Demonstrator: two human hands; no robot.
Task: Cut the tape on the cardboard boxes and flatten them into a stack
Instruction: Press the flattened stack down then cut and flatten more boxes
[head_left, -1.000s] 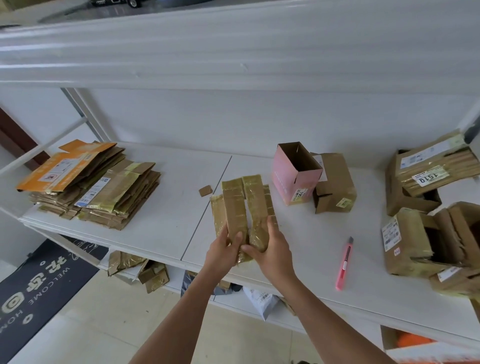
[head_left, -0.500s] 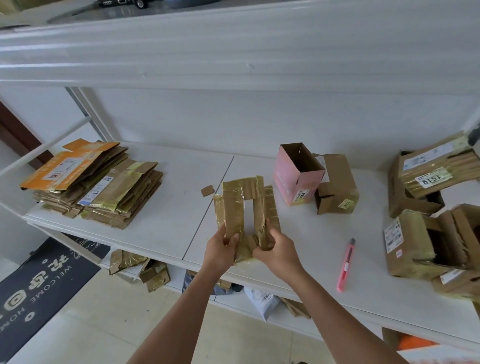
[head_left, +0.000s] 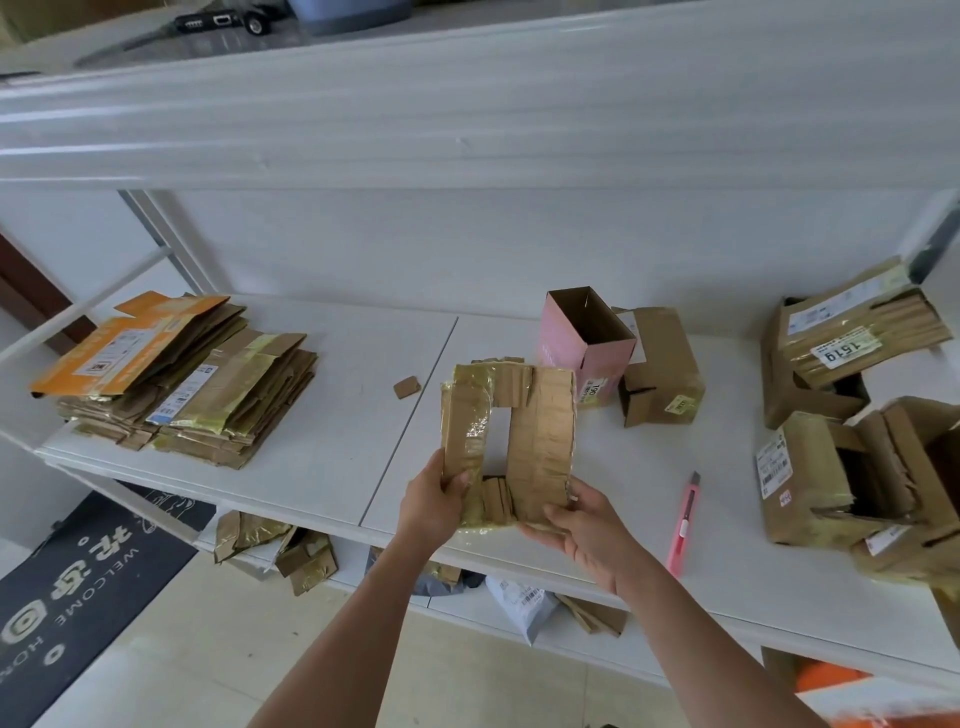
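- Left hand (head_left: 434, 501) and right hand (head_left: 584, 525): each grips a lower corner of a small brown tape-wrapped cardboard box (head_left: 511, 441), opened into a hollow frame and held above the front edge of the white shelf (head_left: 337, 415).
- Pink open-topped carton (head_left: 587, 345): upright, interior dark; contents cannot be told.
- Plain brown box (head_left: 660, 364): just beside the pink carton.
- Stack of flattened cardboard (head_left: 176, 379): far left of the shelf.
- Pink utility knife (head_left: 683, 525): lying right of the hands.
- Torn-open brown boxes (head_left: 852, 467): far right.
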